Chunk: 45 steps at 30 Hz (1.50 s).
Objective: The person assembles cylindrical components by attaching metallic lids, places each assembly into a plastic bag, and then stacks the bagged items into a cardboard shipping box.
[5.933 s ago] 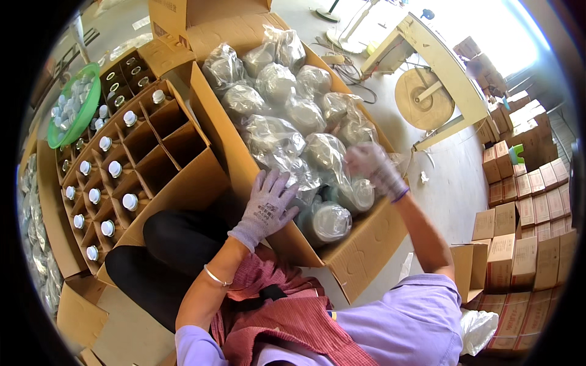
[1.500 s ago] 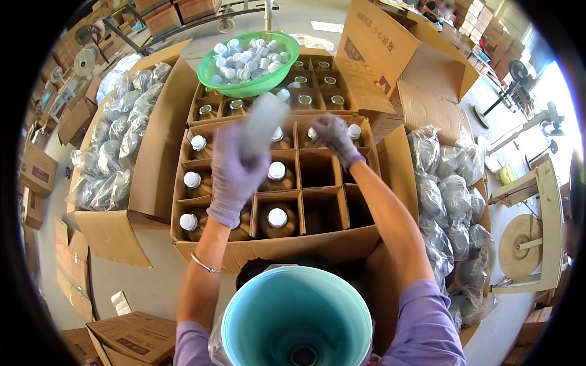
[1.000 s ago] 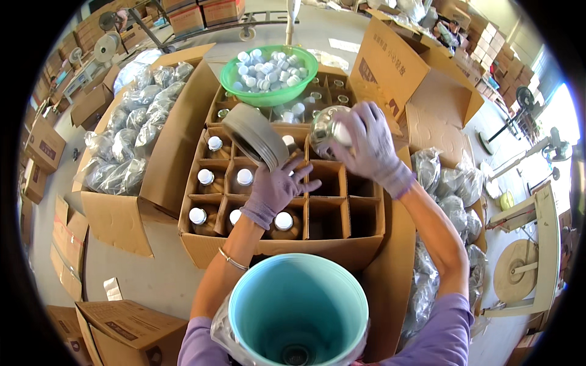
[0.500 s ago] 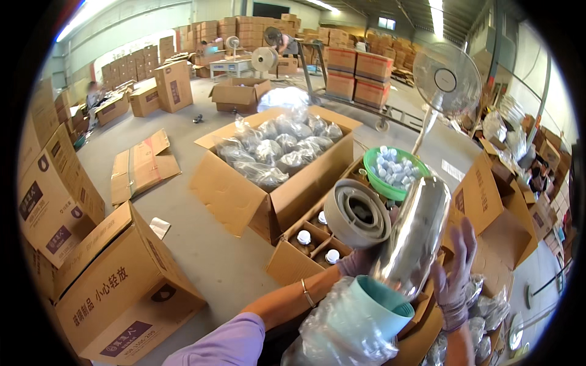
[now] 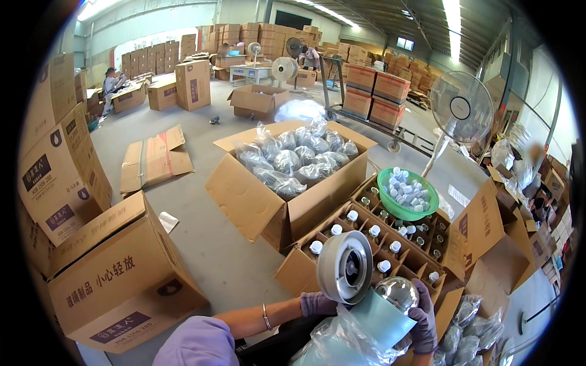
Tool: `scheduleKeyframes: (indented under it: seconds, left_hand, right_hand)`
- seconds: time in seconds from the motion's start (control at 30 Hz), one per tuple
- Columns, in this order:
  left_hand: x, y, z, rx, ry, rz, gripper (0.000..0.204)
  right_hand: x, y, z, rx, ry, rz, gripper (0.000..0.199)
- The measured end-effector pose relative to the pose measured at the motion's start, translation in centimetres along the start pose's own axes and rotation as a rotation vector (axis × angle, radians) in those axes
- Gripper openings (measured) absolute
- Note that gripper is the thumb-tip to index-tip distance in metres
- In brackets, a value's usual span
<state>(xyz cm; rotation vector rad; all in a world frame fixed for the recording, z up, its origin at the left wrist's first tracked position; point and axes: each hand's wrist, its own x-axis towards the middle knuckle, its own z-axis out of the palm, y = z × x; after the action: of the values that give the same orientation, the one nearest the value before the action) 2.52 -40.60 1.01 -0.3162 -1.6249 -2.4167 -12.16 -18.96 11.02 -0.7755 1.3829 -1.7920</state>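
Observation:
A light blue flask shell (image 5: 381, 317), partly wrapped in clear plastic, leans at the lower middle. The rounded end of a silver flask liner (image 5: 398, 293) shows at its mouth; the rest is hidden inside. My right hand (image 5: 423, 317), in a grey-purple glove, closes round the shell's rim beside the liner. My left hand (image 5: 318, 304), gloved too, grips a grey ring-shaped plastic part (image 5: 343, 268) with stepped rings and a dark centre. Its fingers are partly hidden behind that part.
Ahead stands a divided carton (image 5: 293, 271) of white-capped bottles. A green basin (image 5: 383, 196) of white caps rests on more bottles. Bagged items fill an open carton (image 5: 244, 210). Closed cartons (image 5: 122, 274) stand left; a fan (image 5: 459, 110) and an open carton (image 5: 473, 235) stand right.
The silver liner has sunk into the blue shell, leaving its rounded end showing. My right hand has gone from spread to closed at the rim. The grey part has moved lower.

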Motion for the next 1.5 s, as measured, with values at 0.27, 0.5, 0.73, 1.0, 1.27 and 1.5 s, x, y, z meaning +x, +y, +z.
scheduleKeyframes:
  seconds: [0.27,0.5,0.73,1.0,1.27,1.5]
  left_hand:
    - [3.2,3.1,-3.1,-0.500,0.440,-0.092,0.052]
    - [6.2,5.9,-1.0,-0.008,0.735,0.142,0.043]
    - [7.9,5.1,1.1,0.353,0.517,0.183,0.050]
    - [10.5,10.0,2.1,0.518,0.517,0.125,0.060]
    - [12.7,13.6,3.2,0.574,0.119,-0.016,0.053]
    - [13.6,11.6,5.7,0.240,0.368,0.168,0.054]
  right_hand:
    - [2.8,-7.1,2.4,-0.840,-0.388,0.385,0.066]
    - [3.2,-7.5,8.7,-1.631,-0.420,0.349,0.068]
    - [4.4,-5.3,8.4,-1.827,-0.393,0.329,0.058]
    - [4.4,-7.7,4.6,-2.004,-0.026,-1.010,0.055]
    - [6.3,-10.5,3.8,-2.024,-0.474,-1.155,0.044]
    - [7.4,-8.9,1.9,-2.103,-0.070,-0.724,0.073]
